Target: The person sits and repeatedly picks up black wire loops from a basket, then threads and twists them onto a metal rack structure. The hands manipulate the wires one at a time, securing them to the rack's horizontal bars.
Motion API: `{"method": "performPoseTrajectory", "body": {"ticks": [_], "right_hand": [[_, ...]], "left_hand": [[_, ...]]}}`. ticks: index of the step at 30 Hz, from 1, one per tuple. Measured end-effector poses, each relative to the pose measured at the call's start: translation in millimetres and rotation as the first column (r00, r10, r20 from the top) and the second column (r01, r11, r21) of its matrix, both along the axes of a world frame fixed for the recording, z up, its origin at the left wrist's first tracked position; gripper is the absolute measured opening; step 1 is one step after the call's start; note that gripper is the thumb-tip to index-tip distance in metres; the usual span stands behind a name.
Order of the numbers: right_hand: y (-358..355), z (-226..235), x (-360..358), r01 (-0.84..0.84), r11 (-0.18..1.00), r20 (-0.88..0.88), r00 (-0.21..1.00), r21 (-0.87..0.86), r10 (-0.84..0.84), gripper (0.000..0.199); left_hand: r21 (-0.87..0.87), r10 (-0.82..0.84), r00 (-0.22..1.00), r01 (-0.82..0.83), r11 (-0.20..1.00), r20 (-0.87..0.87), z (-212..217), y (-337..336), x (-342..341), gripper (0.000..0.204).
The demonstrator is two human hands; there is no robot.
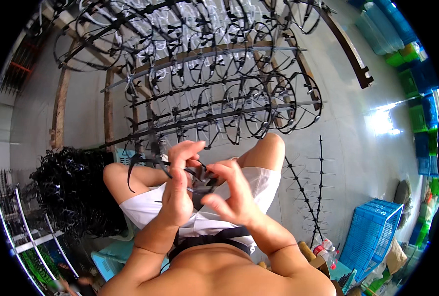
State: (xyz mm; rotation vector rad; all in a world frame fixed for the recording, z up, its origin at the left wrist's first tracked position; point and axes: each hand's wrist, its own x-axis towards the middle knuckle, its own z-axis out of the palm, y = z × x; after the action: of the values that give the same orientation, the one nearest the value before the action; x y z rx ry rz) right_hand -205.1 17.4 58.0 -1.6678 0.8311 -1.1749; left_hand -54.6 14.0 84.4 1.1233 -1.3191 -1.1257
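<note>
Black frame (145,161) between both hands
Left hand (178,190) grasps it; right hand (232,192) meets it, grip unclear.

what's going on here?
A seated person has both hands at a thin black piece, which looks like eyewear, above their lap. The left hand and right hand face each other around it; blur hides the exact grip. Ahead stands a rack carrying rows of black hoop-like frames. A heap of black pieces sits to the person's left, and a blue crate is on the floor to the right.
</note>
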Motion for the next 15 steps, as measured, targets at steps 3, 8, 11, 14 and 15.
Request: {"method": "performPoseTrajectory", "body": {"ticks": [3, 8, 11, 14, 15], "right_hand": [[16, -4, 25, -0.1, 0.987, 0.191, 0.979, 0.122, 0.075, 0.045], [26, -7, 25, -0.349, 0.83, 0.703, 0.708, 0.436, -0.072, 0.011], [22, 6, 28, -0.362, 0.807, 0.78, 0.599, 0.467, -0.182, 0.014], [14, 21, 7, -0.03, 0.995, -0.083, 0.996, 0.093, 0.038, 0.018], [16, 22, 5, 0.042, 0.995, -0.134, 0.99, 0.087, -0.03, 0.026]], "left_hand": [[0.013, -0.029, 0.997, 0.029, 1.0, 0.065, 8, 7, 7, 0.065], [-0.007, -0.11, 0.945, 0.118, 0.993, 0.309, 8, 20, 32, 0.057], [0.028, -0.242, 0.943, 0.242, 0.97, 0.227, 12, 34, 21, 0.046], [-0.112, -0.069, 0.885, 0.135, 0.984, 0.46, -19, 51, 27, 0.035], [-0.181, -0.073, 0.879, 0.178, 0.967, 0.472, -20, 49, 31, 0.034]]}}
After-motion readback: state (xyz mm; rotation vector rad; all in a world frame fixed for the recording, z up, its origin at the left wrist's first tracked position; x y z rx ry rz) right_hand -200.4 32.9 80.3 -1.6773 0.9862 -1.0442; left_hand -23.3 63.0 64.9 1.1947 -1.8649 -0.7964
